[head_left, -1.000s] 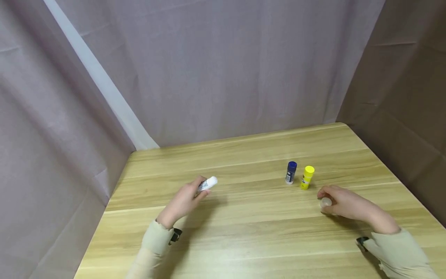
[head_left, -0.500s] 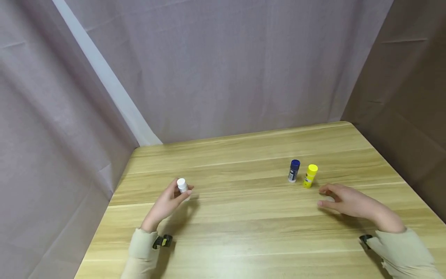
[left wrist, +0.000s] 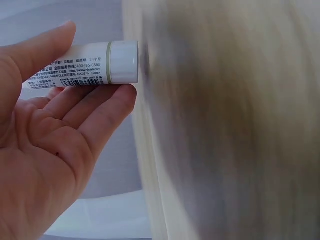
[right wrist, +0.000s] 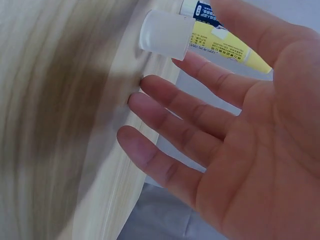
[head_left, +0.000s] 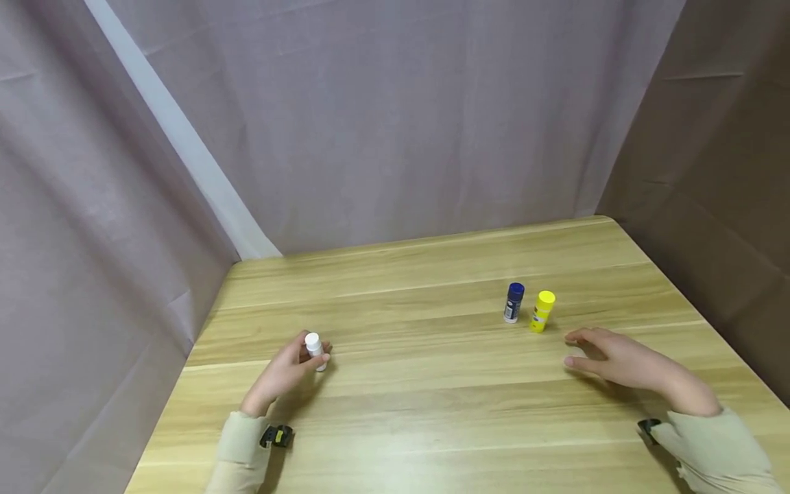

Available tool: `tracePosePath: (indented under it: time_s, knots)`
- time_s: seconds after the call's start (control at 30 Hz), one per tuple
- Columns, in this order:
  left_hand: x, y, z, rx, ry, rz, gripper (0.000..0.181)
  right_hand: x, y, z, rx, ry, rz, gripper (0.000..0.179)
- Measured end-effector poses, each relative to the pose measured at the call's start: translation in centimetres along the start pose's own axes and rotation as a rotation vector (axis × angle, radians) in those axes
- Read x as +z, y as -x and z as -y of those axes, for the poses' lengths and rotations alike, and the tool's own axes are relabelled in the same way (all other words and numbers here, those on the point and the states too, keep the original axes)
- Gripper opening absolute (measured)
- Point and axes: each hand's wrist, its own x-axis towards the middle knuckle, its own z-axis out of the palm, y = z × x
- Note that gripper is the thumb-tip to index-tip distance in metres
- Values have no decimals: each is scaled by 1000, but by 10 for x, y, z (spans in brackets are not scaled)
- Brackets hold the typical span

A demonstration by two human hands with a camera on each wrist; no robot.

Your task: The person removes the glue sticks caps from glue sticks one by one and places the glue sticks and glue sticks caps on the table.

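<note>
White tube [left wrist: 87, 64] — pinched between left fingers [left wrist: 107, 113].

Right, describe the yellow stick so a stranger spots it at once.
On the table, look just beyond and left of the right hand. There the yellow stick stands upright beside the blue stick, nearer that hand. Its cap is yellow, its neighbour's dark blue.

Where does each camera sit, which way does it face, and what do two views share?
Head: on the head, facing forward and down at the table; left hand, right hand and both sleeves show.
Left wrist: on that wrist, facing the white stick; palm and fingers show.
Right wrist: on that wrist, facing the frosted cylinder; palm and fingers show.
Shared by head and right wrist: yellow stick, blue stick.
</note>
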Motion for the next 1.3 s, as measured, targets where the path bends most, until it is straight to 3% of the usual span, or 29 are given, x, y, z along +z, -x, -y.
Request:
tracePosePath:
  time_s: [0.5, 0.8, 1.07, 1.3]
  knots:
    - [-3, 5, 4, 31, -81, 17, 25, -3, -6, -1, -10, 9, 15, 51]
    - [-3, 0, 4, 51, -68, 33, 32, -2, -3, -3, 7, 1, 41, 53]
    - [-23, 5, -24, 36, -97, -43, 49, -4, -2, -4, 47, -20, 78, 57]
    - [-30, 0, -45, 81, -249, -101, 49, -9, 2, -8, 42, -34, 61, 50]
